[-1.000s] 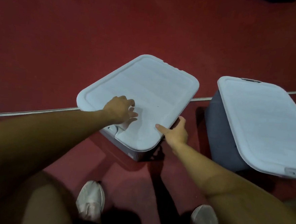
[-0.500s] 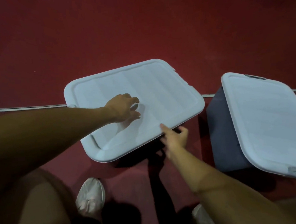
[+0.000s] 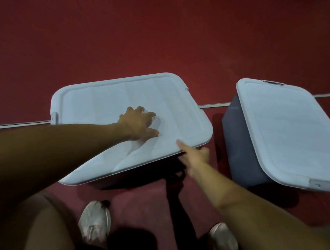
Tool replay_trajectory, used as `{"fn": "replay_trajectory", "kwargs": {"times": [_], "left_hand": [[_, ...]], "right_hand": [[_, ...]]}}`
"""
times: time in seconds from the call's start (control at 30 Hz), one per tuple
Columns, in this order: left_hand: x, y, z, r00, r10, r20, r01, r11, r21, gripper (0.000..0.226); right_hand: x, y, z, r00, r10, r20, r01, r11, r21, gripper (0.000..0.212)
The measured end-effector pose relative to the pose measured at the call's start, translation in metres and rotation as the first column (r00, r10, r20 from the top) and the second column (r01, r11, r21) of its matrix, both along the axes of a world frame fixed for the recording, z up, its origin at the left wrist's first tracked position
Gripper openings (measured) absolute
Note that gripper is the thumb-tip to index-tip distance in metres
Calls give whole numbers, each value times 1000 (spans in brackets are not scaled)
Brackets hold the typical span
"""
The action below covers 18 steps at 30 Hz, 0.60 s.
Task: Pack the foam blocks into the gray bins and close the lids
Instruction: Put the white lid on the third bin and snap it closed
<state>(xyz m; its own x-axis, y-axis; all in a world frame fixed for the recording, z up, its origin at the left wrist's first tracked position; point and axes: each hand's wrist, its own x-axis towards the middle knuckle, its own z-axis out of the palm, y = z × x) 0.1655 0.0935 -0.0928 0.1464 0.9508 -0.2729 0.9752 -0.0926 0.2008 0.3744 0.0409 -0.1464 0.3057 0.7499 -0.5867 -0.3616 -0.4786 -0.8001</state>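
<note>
Two gray bins with pale lids stand on the red floor. The left bin's lid (image 3: 107,101) covers nearly all of its body; only a dark strip of wall (image 3: 137,177) shows below the near edge. My left hand (image 3: 138,124) lies flat on this lid with fingers spread. My right hand (image 3: 196,158) grips the lid's near right edge, thumb on top and fingers underneath. The right bin (image 3: 242,149) stands apart with its lid (image 3: 292,133) on. No foam blocks are visible.
A thin white line (image 3: 14,124) runs across the floor behind the bins. My two white shoes (image 3: 94,223) (image 3: 223,244) stand just in front of the left bin. A gap of red floor (image 3: 217,124) separates the bins.
The left bin's lid has turned clockwise under both hands, its long side now nearly square to me. My left hand stayed on top; my right hand followed the near edge.
</note>
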Motion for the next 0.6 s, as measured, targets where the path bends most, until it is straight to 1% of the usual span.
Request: {"fn": "replay_trajectory", "kwargs": {"times": [0.03,0.1,0.13,0.17,0.23,0.3,0.33,0.37,0.4,0.47,0.5,0.6], "left_hand": [[2,-3,1,1000,14,-26,-14,1000,-12,68],[4,-9,1,994,53,-93,-56,998,-30,56],[4,-12,1,991,73,-114,-79,996,-42,56],[3,-13,1,989,89,-120,-97,994,-57,60],[-3,-12,0,990,95,-100,-105,989,-100,77],[-10,-10,-1,994,96,-60,-102,988,-116,95],[-13,-9,-2,995,92,-47,-97,989,-110,100],[-15,-11,-4,996,86,-38,-89,991,-100,100],[-16,-12,-7,996,82,-32,-85,992,-88,98],[-17,-16,-11,995,93,-34,-95,993,-71,97],[-17,-18,-12,994,103,-36,-105,992,-69,98],[-13,-17,-13,994,102,-36,-104,991,-79,99]], "right_hand": [[13,10,3,999,-34,-8,34,999,-3,71],[26,20,5,999,-34,-30,34,999,9,62],[25,17,5,999,-30,-36,31,999,24,58],[22,13,4,999,-36,-26,37,999,39,55],[14,-2,2,997,-72,-23,73,996,59,53],[13,-18,0,995,-79,-59,83,995,64,56],[17,-22,-3,996,-77,-50,80,995,63,57],[22,-24,-5,996,-84,14,83,994,64,56],[29,-22,-5,987,-98,128,91,994,59,55],[42,-8,2,919,-79,386,65,997,51,65],[47,2,6,877,-33,479,9,999,52,71],[59,39,21,758,119,642,-232,968,94,89]]}}
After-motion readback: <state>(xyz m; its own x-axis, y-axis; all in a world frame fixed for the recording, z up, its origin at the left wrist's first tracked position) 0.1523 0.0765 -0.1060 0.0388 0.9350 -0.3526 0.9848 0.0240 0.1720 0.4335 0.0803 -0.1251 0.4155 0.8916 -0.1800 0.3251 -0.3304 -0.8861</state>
